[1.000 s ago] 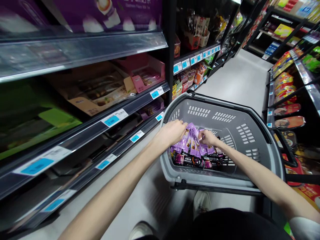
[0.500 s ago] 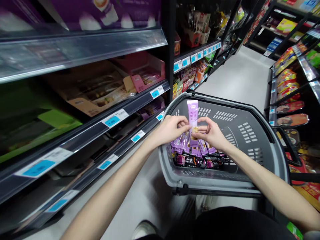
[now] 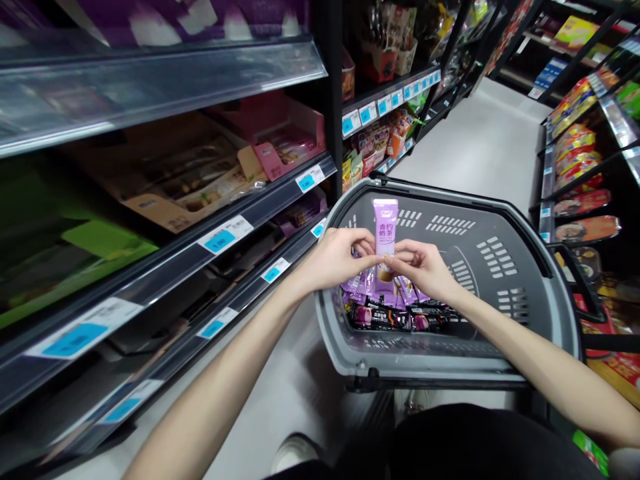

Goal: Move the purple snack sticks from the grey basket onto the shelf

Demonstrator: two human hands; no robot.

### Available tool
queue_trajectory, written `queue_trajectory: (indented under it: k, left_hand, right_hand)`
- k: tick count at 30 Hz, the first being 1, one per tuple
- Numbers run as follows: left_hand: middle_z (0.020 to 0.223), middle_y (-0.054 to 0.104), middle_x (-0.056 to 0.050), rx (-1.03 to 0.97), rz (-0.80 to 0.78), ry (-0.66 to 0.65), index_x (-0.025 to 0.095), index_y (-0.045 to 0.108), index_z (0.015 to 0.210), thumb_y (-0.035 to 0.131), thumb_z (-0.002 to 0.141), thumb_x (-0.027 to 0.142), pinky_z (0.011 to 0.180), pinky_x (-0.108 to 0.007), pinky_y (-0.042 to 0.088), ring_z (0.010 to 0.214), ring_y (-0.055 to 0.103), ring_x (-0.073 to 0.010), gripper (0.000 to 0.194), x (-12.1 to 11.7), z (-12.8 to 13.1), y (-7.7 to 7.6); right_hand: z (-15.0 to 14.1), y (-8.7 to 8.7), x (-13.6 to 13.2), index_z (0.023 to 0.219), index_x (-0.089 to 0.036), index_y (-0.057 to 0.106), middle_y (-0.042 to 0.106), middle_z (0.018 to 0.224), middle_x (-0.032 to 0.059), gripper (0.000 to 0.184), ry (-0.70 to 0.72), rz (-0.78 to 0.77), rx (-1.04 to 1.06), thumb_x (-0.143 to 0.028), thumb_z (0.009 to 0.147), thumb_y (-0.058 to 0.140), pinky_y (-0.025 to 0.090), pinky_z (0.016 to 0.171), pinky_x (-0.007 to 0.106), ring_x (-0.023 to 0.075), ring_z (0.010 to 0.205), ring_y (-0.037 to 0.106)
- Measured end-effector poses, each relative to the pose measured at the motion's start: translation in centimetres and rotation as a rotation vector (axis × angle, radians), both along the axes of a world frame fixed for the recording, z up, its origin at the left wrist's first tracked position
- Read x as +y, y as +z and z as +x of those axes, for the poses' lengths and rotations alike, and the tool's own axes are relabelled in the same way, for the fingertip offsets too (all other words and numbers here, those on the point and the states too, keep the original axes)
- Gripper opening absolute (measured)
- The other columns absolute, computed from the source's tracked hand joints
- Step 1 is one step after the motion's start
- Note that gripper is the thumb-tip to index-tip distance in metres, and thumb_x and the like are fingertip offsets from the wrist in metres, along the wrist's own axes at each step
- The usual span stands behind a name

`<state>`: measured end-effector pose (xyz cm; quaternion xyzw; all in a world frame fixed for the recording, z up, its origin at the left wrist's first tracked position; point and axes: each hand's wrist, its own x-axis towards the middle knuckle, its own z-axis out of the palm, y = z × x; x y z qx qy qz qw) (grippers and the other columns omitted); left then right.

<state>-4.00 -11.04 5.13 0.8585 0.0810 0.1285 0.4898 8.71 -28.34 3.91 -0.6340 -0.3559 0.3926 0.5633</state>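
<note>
A lilac milk tea stick packet (image 3: pixel 385 227) stands upright between my hands, its printed face turned toward me. My left hand (image 3: pixel 345 257) pinches its left edge with thumb and fingers. From the other side my right hand (image 3: pixel 425 267) grips the same packet, and the two thumbs almost meet across its front. Below them, in the grey shopping basket (image 3: pixel 500 240), lie several more lilac packets (image 3: pixel 357 287) and some black-and-purple stick packets (image 3: pixel 380 317). My hands and the held packet partly cover this pile.
Shelves with cardboard display boxes (image 3: pixel 175 210) and price tags (image 3: pixel 225 233) run along the left. On the right, a rack holds bagged snacks (image 3: pixel 575 160). The aisle floor (image 3: pixel 480 133) stretches ahead beyond the basket. A shoe (image 3: pixel 295 453) shows at the bottom.
My right hand has shifted slightly, its thumb now lying across the packet's front near my left thumb. The packet stays upright in both hands. The view has shifted a little.
</note>
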Motion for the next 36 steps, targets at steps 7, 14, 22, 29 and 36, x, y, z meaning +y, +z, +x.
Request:
queue_trajectory:
  k: [7,14,22,29,36]
  left_hand:
    - [0.077,0.075,-0.003,0.02,0.028,0.044,0.016,0.073,0.084,0.075,0.083,0.032,0.068,-0.028,0.051,0.073,0.07,-0.0174,0.016,-0.11,-0.16,-0.03]
    - [0.08,0.075,-0.002,0.003,0.053,0.003,0.017,0.073,0.089,0.068,0.089,0.029,0.07,-0.027,0.05,0.074,0.069,-0.0159,0.013,0.45,0.2,-0.6]
    - [0.082,0.075,-0.002,-0.002,0.062,-0.005,0.017,0.071,0.087,0.067,0.091,0.03,0.07,-0.026,0.049,0.075,0.069,-0.0156,0.014,0.25,-0.1,-0.49]
    - [0.082,0.076,-0.004,0.006,0.065,-0.009,0.016,0.072,0.088,0.067,0.091,0.03,0.07,-0.027,0.05,0.076,0.07,-0.0168,0.015,0.1,-0.19,-0.32]
    - [0.084,0.076,-0.003,-0.001,0.077,-0.019,0.016,0.072,0.089,0.067,0.091,0.03,0.071,-0.027,0.05,0.076,0.069,-0.0154,0.015,0.3,-0.13,-0.42]
  right_hand:
    - [-0.28,-0.35,0.12,0.102,-0.019,0.079,0.081,0.089,0.0049,0.032,0.004,-0.008,-0.043,-0.039,0.077,0.085,0.064,0.076,0.036,0.0189,0.078,0.076]
    - [0.2,-0.38,0.25,0.106,-0.018,0.08,0.081,0.087,0.0051,0.035,0.02,0.006,0.0,-0.039,0.078,0.085,0.063,0.077,0.035,0.0186,0.079,0.075]
    - [0.07,-0.31,0.03,0.107,-0.018,0.081,0.078,0.084,0.004,0.034,0.02,0.006,-0.039,-0.044,0.086,0.077,0.06,0.069,0.031,0.0154,0.072,0.07]
    - [0.03,-0.2,0.03,0.108,-0.019,0.082,0.077,0.083,0.003,0.033,0.049,0.003,-0.088,-0.046,0.09,0.074,0.058,0.068,0.03,0.014,0.069,0.066]
    - [0.19,-0.21,-0.13,0.112,-0.018,0.08,0.074,0.078,0.0031,0.037,0.066,0.006,-0.115,-0.047,0.092,0.071,0.06,0.066,0.031,0.014,0.066,0.065]
